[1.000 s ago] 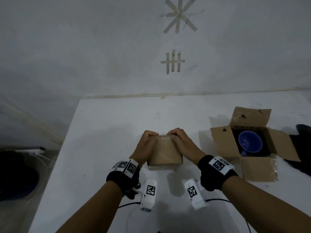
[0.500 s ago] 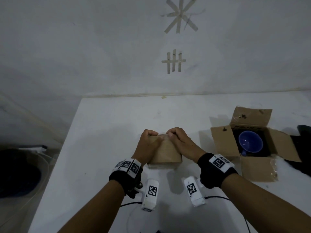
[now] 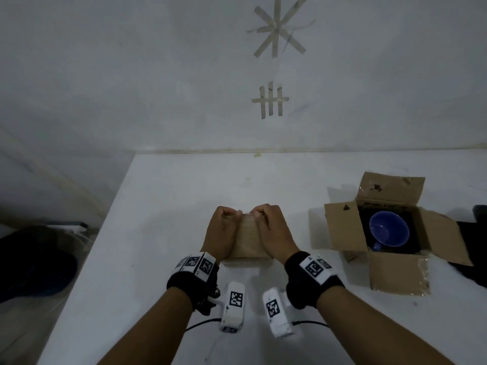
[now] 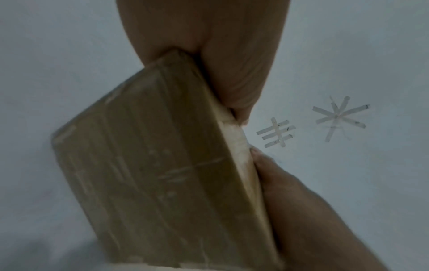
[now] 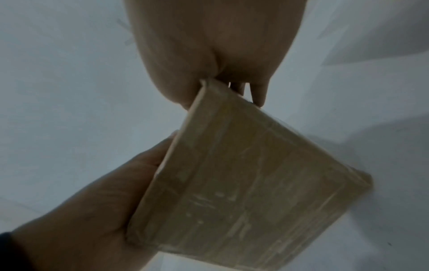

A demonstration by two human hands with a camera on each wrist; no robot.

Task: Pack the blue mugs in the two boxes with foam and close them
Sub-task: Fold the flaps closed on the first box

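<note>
A closed brown cardboard box (image 3: 247,241) stands on the white table (image 3: 171,206), right in front of me. My left hand (image 3: 222,233) and right hand (image 3: 271,230) lie over its top, fingers curled down over the far edge, gripping it. In the left wrist view the left hand (image 4: 209,45) clamps the taped box (image 4: 150,174) from above. The right wrist view shows the right hand (image 5: 216,36) on the box (image 5: 243,183) likewise. To the right stands a second box (image 3: 342,227) with all flaps open; a blue mug (image 3: 388,229) sits in its black foam (image 3: 416,233).
A black object (image 3: 474,248) lies at the table's right edge beside the open box. A dark bag (image 3: 34,264) rests on the floor past the table's left edge. The wall with tape marks (image 3: 270,101) rises behind the table.
Both hands have slid closer together along the closed box's far top edge and now cover more of its top. The open box and mug have not moved.
</note>
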